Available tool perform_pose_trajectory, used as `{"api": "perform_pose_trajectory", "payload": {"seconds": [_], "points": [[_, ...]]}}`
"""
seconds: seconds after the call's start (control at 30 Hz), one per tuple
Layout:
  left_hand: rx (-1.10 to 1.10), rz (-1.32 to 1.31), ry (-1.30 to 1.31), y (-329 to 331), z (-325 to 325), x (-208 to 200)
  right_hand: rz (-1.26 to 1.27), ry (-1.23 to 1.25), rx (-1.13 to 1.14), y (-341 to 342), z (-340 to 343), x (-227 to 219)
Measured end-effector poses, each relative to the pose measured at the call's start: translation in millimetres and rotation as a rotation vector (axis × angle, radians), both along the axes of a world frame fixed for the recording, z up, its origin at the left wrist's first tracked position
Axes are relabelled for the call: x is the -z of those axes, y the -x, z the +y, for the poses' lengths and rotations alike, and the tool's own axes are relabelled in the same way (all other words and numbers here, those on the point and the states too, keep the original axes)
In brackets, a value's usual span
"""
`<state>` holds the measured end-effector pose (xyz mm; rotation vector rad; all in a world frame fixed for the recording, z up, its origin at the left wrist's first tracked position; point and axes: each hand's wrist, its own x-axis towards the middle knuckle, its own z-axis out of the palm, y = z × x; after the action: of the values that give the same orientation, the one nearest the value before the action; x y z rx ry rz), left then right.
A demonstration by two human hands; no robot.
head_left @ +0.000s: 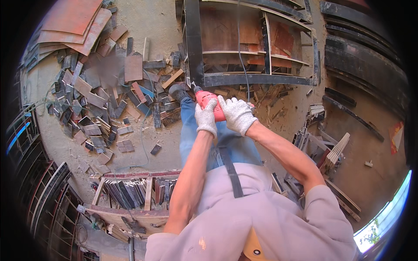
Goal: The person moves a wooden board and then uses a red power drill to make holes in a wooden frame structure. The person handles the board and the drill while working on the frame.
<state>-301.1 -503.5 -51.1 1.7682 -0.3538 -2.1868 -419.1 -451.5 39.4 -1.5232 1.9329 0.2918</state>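
Note:
Both my hands wear pale knitted gloves and are closed around a red power drill [220, 115]. My left hand [206, 116] wraps the drill's left side, while my right hand [237, 115] grips it from the right, towards the rear. The drill's dark chuck [197, 88] points away and slightly left, at the near left corner of a large black-edged wooden frame [257, 79]. Whether the bit touches the frame cannot be made out. A dark cord [239, 43] hangs across the frame and down beside my right hand.
Scattered board offcuts [98, 98] cover the floor at the left, below stacked reddish sheets [72, 24]. A rack of thin slats [130, 193] stands at the near left. Dark curved panels [361, 56] lie at the far right. My shoe [178, 92] is beside the frame's corner.

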Motion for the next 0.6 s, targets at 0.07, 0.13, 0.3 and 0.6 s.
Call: {"api": "perform_pose_trajectory", "payload": {"seconds": [0.07,0.13,0.3,0.6], "points": [[0.058,-0.037,-0.028,5.6,6.3,18.8,-0.009,-0.038,0.028,6.5,4.5,14.6],[0.108,-0.087,-0.022,10.6,8.5,35.3,-0.018,-0.062,0.052,11.3,6.9,29.8],[0.207,-0.155,-0.028,25.1,-3.1,53.0,-0.066,-0.128,0.131,22.8,-4.1,44.3],[0.216,-0.156,-0.145,41.8,-22.3,66.8,-0.124,-0.167,0.19,39.9,-12.5,73.2]]}}
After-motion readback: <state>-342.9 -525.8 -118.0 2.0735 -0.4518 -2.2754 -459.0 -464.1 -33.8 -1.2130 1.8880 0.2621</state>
